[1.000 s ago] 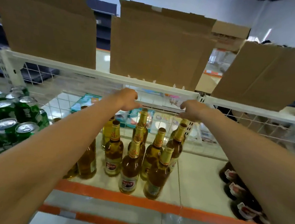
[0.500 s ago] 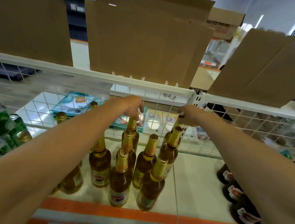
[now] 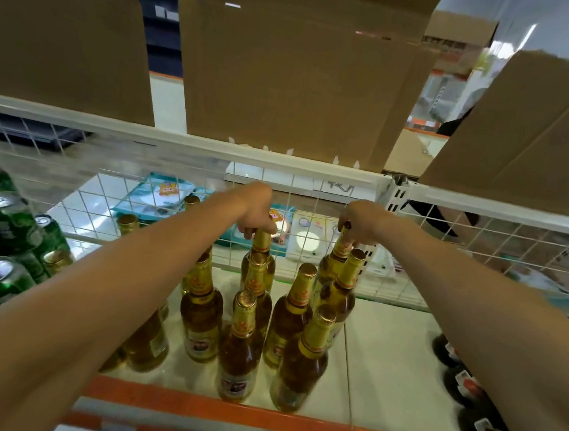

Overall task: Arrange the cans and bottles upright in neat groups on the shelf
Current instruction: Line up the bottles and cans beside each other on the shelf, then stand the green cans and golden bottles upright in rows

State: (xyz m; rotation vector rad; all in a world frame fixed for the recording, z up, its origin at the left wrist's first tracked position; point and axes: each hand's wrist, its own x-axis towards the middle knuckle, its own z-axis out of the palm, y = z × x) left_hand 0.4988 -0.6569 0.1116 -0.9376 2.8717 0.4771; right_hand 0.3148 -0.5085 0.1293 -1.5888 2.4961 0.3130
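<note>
Left hand point(image 3: 256, 213) grips the cap of the rear-centre bottle point(image 3: 261, 247); right hand point(image 3: 361, 222) grips the top of the rear-right bottle point(image 3: 336, 259). Both bottles stand upright on the shelf point(image 3: 394, 362); green cans point(image 3: 3, 225) at left, dark bottles point(image 3: 467, 386) at right.

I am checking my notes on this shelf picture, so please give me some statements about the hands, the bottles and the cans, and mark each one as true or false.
1. The left hand grips the top of a rear amber bottle. True.
2. The right hand is open and holds nothing. False: it grips the top of a second rear bottle.
3. The green cans stand to the right of the amber bottles. False: they stand to the left of them.
4. The front amber bottles stand upright. True.
5. Behind the bottles is a solid board. False: it is white wire mesh.
</note>
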